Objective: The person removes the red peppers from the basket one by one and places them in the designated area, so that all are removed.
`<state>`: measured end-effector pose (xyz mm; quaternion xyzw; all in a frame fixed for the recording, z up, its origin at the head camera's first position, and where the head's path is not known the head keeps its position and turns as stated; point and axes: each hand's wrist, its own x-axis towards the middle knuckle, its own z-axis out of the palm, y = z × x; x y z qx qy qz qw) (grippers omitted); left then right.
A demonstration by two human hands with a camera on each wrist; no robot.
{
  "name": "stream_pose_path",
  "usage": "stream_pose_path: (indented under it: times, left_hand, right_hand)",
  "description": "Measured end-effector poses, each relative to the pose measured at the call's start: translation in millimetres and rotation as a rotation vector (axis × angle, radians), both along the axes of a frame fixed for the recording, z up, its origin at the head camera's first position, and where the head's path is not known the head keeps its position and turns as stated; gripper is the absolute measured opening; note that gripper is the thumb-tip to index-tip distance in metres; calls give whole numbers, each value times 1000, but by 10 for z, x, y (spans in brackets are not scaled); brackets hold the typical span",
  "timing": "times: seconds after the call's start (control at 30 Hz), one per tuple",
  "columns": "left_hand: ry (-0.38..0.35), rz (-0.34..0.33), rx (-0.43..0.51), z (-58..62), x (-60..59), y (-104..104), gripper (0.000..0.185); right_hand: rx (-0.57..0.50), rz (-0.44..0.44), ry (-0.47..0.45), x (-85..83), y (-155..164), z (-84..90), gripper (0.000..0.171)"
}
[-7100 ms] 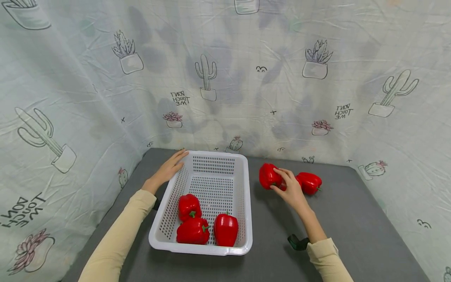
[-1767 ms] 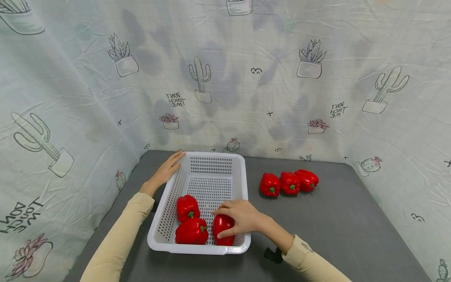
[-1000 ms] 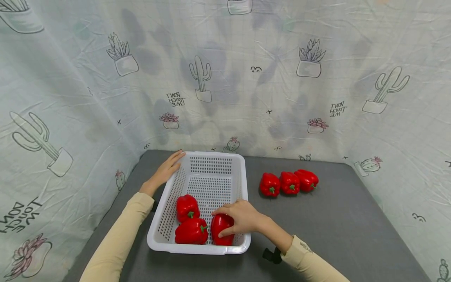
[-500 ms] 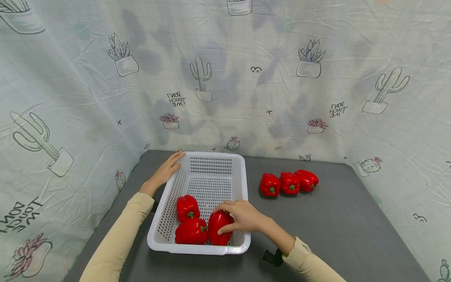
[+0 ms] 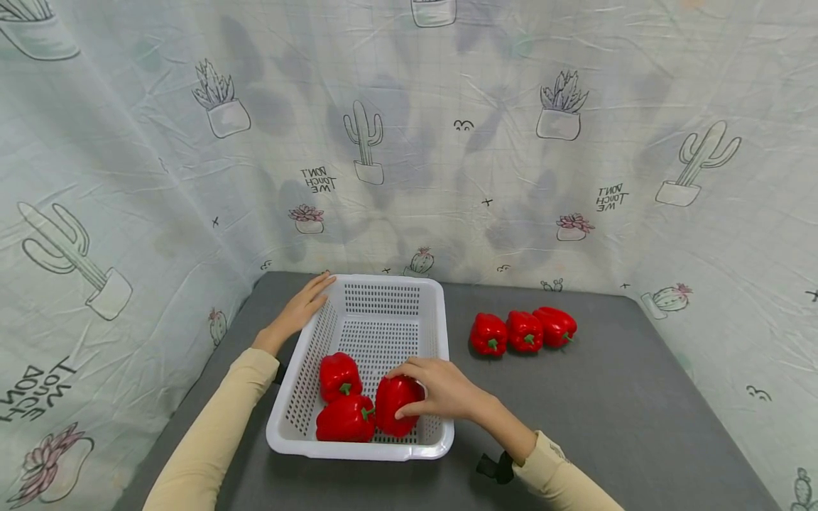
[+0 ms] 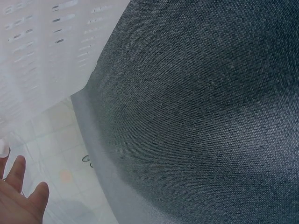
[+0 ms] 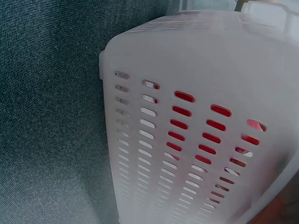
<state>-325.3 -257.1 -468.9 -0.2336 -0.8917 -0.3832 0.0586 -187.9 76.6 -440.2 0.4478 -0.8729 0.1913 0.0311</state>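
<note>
From where I stand, the right hand (image 5: 442, 389) has its grip curled round a red pepper (image 5: 393, 399) in the lower right of the white basket (image 5: 345, 450), at the lower centre of the frame. A second ago that pepper stood farther right; now it has moved left, beside the lying pepper (image 5: 344, 420), and sits slightly higher. I'd judge that it is being shifted or raised, so this piece isn't settled yet; whether it is clear of the basket's floor I can't tell. The upper pepper (image 5: 340, 375) hasn't moved. The left hand (image 5: 299, 310) stays on the basket's upper left rim, fingers loosely extended. On the counter (image 5: 607, 404), three peppers (image 5: 525, 331) lie unchanged, right of the basket.
</note>
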Motion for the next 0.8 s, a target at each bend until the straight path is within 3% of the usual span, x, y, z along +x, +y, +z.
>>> stream_pose_path:
  times: [0.3, 0.67, 0.8]
  left_hand:
    - [5, -18, 15, -11, -12, -20, 47]
    - [4, -15, 11, -9, -27, -27, 47]
    - [1, -9, 8, -12, -14, -24, 47]
  right_hand:
    - [-50, -42, -13, -2, 32, 67, 55]
    - [-155, -76, 76, -2, 152, 204, 57]
    - [-217, -112, 47, 20, 209, 273, 56]
